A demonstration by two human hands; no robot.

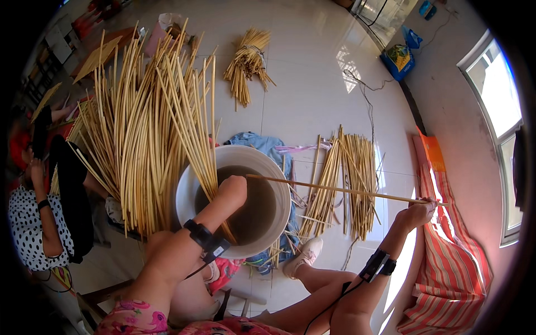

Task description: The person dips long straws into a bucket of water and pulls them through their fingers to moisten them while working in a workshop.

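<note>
My left hand [231, 191] is closed around one end of a long thin cane [335, 188], held over a white bucket [190, 181] of murky liquid. The cane stretches to the right, where my right hand [419, 211] grips it near the other end. Several pale canes [204, 178] lean in the bucket beside my left hand. A big pile of long canes [128, 134] rises left of the bucket. Both my forearms wear black straps with small devices.
A co-worker [39, 218] sits at the far left. A tied bundle [245, 61] and loose canes [357, 173] lie on the tiled floor, with blue cloth [248, 139] around the bucket. Striped fabric [446, 251] is along the window wall at right; a blue bag [399, 61] sits behind.
</note>
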